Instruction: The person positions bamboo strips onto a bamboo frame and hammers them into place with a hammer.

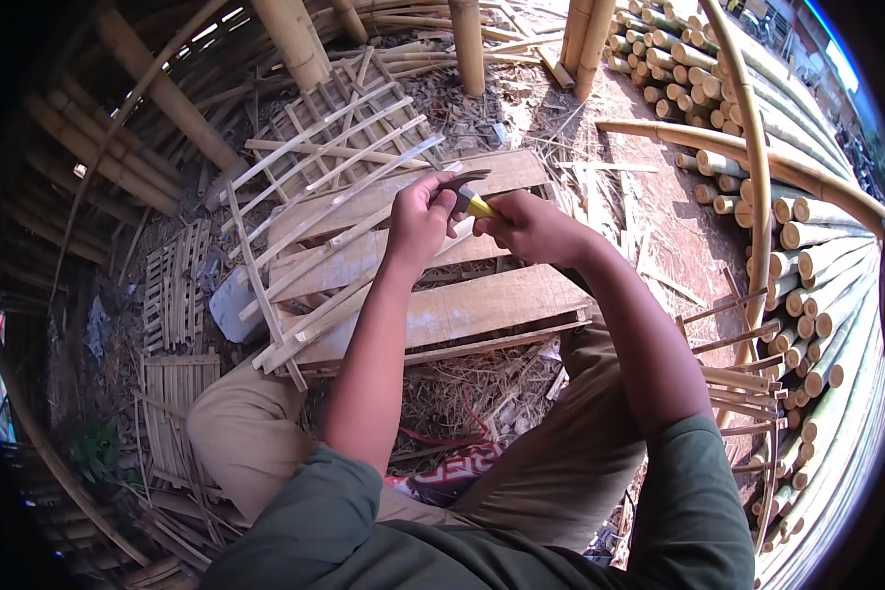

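Note:
Above the wooden planks (442, 307), my right hand (533, 228) is wrapped round the yellow and dark handle of a hammer (480, 206). The hammer's metal head points up and left, close to my left hand (425, 218). My left hand is closed, thumb and fingers pressed together beside the hammer head; what it pinches, if anything, is too small to make out. Under and left of my hands, light wooden strips (315, 313) lie crossed over the planks, joined with a slatted lattice (349, 128) behind.
Cut bamboo poles (821, 236) are stacked on the right, with a curved pole (757, 147) before them. Bamboo posts (467, 49) stand at the back. Slatted wooden panels (175, 285) lie at the left. Wood shavings (452, 393) cover the ground between my legs.

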### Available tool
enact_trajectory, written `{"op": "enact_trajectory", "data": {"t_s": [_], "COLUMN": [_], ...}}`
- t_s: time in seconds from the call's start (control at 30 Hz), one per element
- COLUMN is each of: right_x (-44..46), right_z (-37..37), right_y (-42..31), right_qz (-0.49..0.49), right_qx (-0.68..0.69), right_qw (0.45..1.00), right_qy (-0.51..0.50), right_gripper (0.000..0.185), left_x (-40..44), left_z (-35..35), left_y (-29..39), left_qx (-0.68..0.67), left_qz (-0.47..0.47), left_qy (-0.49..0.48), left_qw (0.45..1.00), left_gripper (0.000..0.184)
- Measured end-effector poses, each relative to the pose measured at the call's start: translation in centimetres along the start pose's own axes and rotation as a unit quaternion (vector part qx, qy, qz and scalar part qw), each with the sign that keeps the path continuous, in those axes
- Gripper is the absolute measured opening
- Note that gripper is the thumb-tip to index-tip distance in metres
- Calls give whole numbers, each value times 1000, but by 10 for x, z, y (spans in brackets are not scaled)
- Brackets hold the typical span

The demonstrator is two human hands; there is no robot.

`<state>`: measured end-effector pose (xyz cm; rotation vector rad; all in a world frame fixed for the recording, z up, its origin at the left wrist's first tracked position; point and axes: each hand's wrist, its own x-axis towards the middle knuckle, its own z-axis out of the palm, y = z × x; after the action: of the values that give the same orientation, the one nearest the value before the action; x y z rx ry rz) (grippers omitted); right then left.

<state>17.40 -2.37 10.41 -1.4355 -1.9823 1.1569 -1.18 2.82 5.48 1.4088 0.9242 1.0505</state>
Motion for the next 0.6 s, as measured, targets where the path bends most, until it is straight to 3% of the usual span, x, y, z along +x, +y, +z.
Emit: {"op": "enact_trajectory", "data": {"t_s": [0.07, 0.13, 0.17, 0.23, 0.33, 0.4, 0.47, 0.5, 0.53, 0.6], "right_x": [-1, 2, 0, -8, 1, 7, 11, 23, 23, 23], "right_z": [-1, 0, -3, -16, -12, -6, 3, 6, 7, 10], "right_y": [4, 11, 12, 13, 40, 50, 49, 65, 61, 48], "right_qz": [-8, 80, 79, 183, 144, 140, 151, 170, 167, 204], "right_qx": [3, 127, 129, 13, -47, -56, -34, -12, -10, 54], "right_qw": [1000, 989, 988, 981, 988, 988, 978, 973, 974, 964], "right_qy": [9, -14, -13, -62, 11, 34, 140, 153, 153, 163], "right_gripper": [19, 29, 29, 45, 55, 57, 59, 53, 53, 47], "left_x": [4, 6, 6, 5, 6, 20, 13, 6, -3, -19], "left_z": [0, 4, 5, 3, -18, -57, -89, -95, -98, -103], "left_y": [2, -2, -4, -7, -19, -47, -41, -49, -51, -53], "left_qx": [-9, -3, 17, 38, -62, 191, 390, 469, 472, 549], "left_qz": [11, 16, 19, 24, -23, 92, -57, -55, -55, -42], "left_qy": [-11, -4, 26, 58, 29, 45, 25, 46, 47, -48], "left_qw": [1000, 1000, 999, 997, 997, 976, 919, 880, 879, 834], "left_gripper": [24, 24, 23, 23, 23, 26, 31, 32, 32, 31]}}
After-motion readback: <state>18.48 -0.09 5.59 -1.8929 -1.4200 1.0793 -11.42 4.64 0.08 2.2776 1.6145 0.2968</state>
